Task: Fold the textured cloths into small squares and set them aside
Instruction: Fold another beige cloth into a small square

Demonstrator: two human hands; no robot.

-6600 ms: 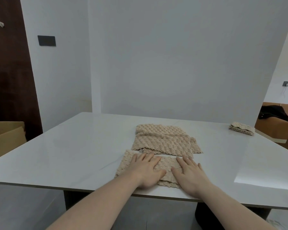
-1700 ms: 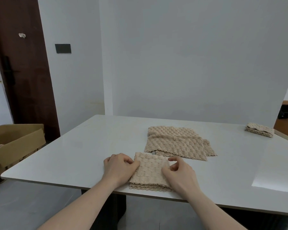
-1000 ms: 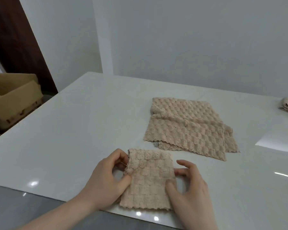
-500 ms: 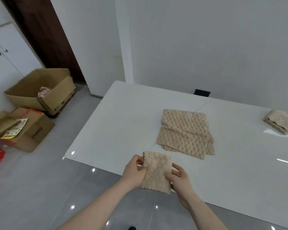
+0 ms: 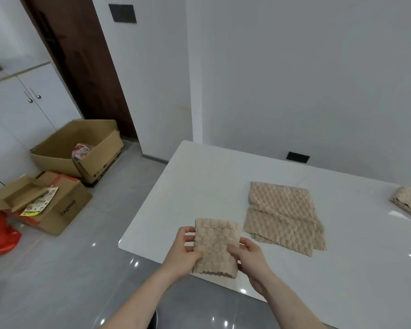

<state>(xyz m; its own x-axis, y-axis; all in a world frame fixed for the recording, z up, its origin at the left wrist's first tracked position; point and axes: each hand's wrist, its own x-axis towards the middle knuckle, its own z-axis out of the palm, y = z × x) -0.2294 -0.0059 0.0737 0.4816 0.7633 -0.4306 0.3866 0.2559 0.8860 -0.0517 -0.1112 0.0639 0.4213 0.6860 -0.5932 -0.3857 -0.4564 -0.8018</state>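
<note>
The folded beige cloth point(image 5: 216, 246) is held up over the near edge of the white table point(image 5: 199, 176), between both hands. Its lower scalloped hem hangs free below the fingers and past the table edge. Whether its top edge touches the tabletop cannot be told.

The left hand point(image 5: 184, 248) pinches the cloth's left edge: the thumb lies on the front face near the lower left and the curled fingers sit at the edge behind. The right hand point(image 5: 249, 256) pinches the right edge the same way, thumb on the face at mid-height and fingers curled behind. Both grips are narrow and closed on fabric, so the cloth spans the gap between the hands.

Handling, as a judgement: light, soft and limp, with a bubbly waffle texture that should give good friction and little slip. Nothing fragile. The stacked layers may slide apart or spring open if pinched at only one corner. Best hold is at the opposite side edges through all layers, as now, or flat under a palm when set down.

An unfolded beige cloth point(image 5: 282, 214) lies flat on the table just beyond and to the right, apart from the held one. A folded cloth stack point(image 5: 409, 205) sits at the far right edge, well apart.
</note>
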